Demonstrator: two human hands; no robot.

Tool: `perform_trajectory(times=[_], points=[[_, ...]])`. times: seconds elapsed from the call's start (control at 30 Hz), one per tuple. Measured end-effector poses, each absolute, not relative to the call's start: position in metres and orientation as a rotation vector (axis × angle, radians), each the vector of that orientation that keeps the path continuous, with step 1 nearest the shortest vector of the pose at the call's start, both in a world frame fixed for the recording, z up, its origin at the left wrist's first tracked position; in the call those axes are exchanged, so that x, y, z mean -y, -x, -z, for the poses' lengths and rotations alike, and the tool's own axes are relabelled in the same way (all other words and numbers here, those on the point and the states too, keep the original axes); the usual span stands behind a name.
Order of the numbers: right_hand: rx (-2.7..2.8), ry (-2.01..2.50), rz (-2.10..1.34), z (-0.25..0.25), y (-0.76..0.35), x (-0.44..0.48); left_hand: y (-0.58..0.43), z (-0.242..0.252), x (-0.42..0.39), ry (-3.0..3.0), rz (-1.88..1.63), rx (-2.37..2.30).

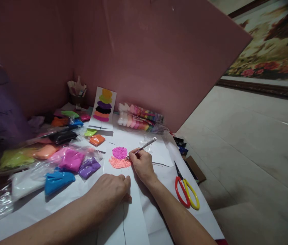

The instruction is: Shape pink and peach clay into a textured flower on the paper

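Observation:
On a long white sheet of paper [133, 211] is a relief of modelling clay: a round magenta piece [119, 152] above a wider, grooved coral piece [118, 162]. A thin dark line runs down the sheet beneath them. My right hand [141, 165] grips a slim metal tool [149, 142] with a ribbed end, and its lower tip meets the coral clay's right edge. My left hand [114, 187] rests on the paper just below the clay, fingers curled in; whatever they hold, if anything, is hidden.
Scissors [186, 193] with red and yellow handles lie at right. Bagged clay, including a blue packet [58, 181] and a purple packet [89, 167], crowds the left. A card with coloured bands [103, 107] leans at the back beside packaged clay [138, 117]. A purple container [2, 105] stands far left.

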State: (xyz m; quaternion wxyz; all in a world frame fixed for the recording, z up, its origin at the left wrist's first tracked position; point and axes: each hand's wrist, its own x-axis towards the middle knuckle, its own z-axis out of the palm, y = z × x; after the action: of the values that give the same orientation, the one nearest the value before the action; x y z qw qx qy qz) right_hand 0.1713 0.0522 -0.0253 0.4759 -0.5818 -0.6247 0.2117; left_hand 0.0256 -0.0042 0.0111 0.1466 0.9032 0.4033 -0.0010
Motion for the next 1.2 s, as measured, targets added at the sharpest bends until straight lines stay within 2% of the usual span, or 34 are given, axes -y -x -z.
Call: perform_trajectory(times=[0.53,1.2], points=[[1.465,1.307,-0.689,0.0319,-0.1737,-0.052,-0.0248,-0.0081,0.0033,-2.6,-0.049,-1.15],[1.489,1.449,-0.51,0.0265,-0.173,-0.0535,-0.0265,-0.0115,0.0034,-2.591,-0.02,-1.155]])
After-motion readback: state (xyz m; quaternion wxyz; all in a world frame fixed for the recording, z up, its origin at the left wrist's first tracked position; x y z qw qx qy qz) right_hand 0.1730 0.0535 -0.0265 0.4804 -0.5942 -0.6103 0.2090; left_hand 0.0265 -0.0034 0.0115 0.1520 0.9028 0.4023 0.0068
